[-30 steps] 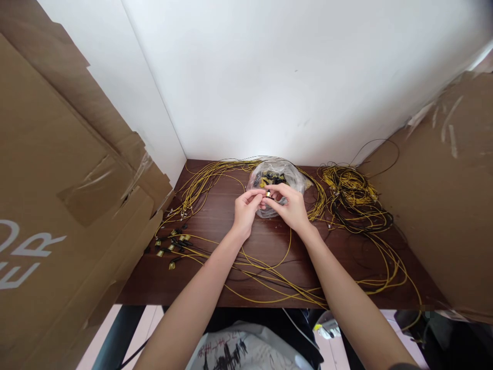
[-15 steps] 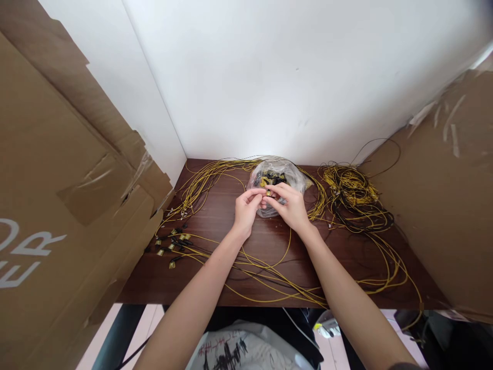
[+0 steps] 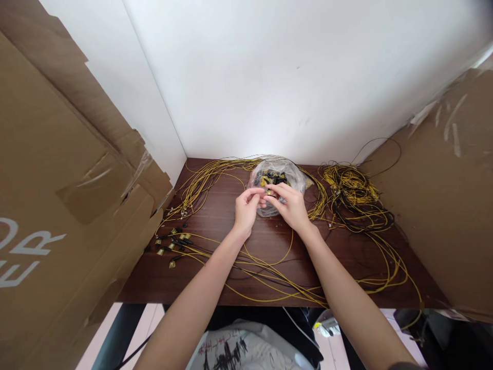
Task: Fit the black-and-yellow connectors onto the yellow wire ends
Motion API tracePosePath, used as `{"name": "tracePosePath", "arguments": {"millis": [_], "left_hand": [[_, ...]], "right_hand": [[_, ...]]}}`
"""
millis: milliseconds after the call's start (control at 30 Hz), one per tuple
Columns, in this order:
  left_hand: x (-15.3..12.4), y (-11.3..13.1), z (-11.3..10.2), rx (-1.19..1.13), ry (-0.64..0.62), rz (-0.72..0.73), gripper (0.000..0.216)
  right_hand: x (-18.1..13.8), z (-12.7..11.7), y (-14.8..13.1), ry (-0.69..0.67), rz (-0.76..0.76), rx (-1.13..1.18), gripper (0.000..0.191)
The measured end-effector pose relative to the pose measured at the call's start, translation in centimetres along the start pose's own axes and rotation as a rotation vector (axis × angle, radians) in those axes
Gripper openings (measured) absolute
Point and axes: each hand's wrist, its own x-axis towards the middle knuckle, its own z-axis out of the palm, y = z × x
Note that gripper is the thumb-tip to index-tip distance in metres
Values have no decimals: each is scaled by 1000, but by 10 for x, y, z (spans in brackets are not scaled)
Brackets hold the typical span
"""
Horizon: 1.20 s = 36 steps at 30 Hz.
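Observation:
My left hand (image 3: 247, 209) and my right hand (image 3: 291, 204) meet above the front of a clear plastic bag (image 3: 296, 177). The right thumb and fingers pinch a small yellow-and-black part (image 3: 268, 192). The left thumb and forefinger are closed right beside it; what they hold is too small to tell. Inside the bag lie several yellow and black pieces (image 3: 274, 178). A loop of yellow wire (image 3: 289, 246) runs up under my wrists, its end hidden by the hands.
Bundled yellow wires (image 3: 196, 187) curve along the table's (image 3: 162, 288) back left. A tangled yellow-and-black wire heap (image 3: 352, 192) lies at right. Several wire ends with yellow-tagged black connectors (image 3: 179, 240) rest at left. Cardboard (image 3: 77, 180) flanks both sides; a white wall (image 3: 269, 77) stands behind.
The hands stay almost in place, with the fingers shifting slightly around the small part. The hanging wire loop has moved slightly to the right.

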Motion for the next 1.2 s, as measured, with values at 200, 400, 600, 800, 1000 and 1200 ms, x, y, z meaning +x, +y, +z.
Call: {"name": "tracePosePath", "arguments": {"millis": [200,400,600,800,1000,1200], "left_hand": [[0,-1,-1,15,-5,0,11],[0,-1,-1,13,-16,1,10],[0,-1,0,10,-19,-3,9],[0,-1,0,1,-28,6,10],[-1,0,0,16,-41,-9,10],[-1,0,1,55,-95,-43,17]], "right_hand": [[0,0,1,-5,-13,41,25],[-1,-2,0,-33,4,22,25],[0,-2,0,-43,6,20,26],[0,-1,0,13,24,15,24],[1,-2,-3,36,52,1,20],[1,0,-5,45,55,-2,17]]}}
